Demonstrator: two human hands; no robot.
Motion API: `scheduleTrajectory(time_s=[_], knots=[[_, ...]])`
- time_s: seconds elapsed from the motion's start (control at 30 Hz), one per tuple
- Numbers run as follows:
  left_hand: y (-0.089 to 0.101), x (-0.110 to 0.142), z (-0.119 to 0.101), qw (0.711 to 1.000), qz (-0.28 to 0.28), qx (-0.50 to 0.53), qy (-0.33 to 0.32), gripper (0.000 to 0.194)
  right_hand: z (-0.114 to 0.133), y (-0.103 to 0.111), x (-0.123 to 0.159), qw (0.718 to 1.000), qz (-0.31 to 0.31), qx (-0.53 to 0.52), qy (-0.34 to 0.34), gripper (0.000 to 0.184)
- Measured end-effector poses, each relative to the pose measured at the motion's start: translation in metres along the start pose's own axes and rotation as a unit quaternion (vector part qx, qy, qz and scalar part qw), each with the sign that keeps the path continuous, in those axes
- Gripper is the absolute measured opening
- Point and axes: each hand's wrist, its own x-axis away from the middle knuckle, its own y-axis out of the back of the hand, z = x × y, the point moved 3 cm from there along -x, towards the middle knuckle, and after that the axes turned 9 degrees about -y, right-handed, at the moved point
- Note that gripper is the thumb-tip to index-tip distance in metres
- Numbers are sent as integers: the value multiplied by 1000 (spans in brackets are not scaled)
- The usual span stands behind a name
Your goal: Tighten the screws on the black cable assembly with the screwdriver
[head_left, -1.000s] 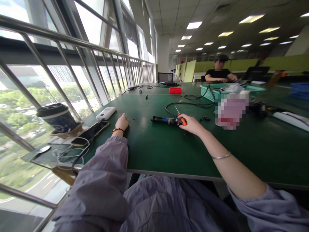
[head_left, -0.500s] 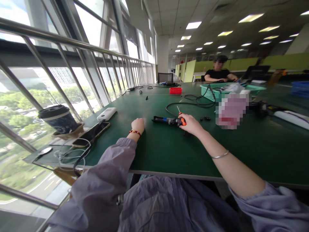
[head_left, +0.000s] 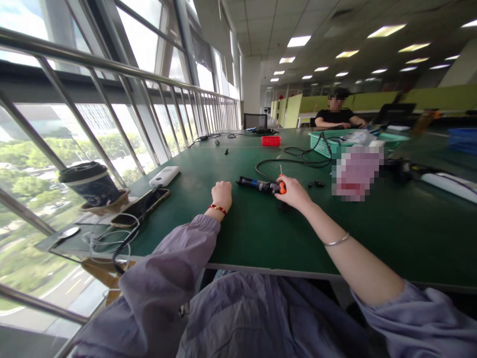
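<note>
Holding one screwdriver (head_left: 283,187): right hand (head_left: 295,193)

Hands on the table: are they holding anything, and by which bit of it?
The right hand holds the screwdriver by its orange handle. Whether the curled left hand holds anything cannot be told.

No lettering could be read anywhere. The dark cup (head_left: 89,186) bore pale marks on its side, too blurred to make out; on the white device (head_left: 164,176) to the right of the cup, a small dark patch was equally illegible.
</note>
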Motion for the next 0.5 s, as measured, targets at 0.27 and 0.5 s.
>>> scheduleTrajectory(time_s=[0.27, 0.5], knots=[[11, 4, 56, 997, -28, 30, 58, 45, -1, 4, 1, 1000, 18, 11, -17, 39], [-7, 2, 45, 989, 49, 8, -138, 42, -2, 6, 1, 999, 43, -2, -22, 41]])
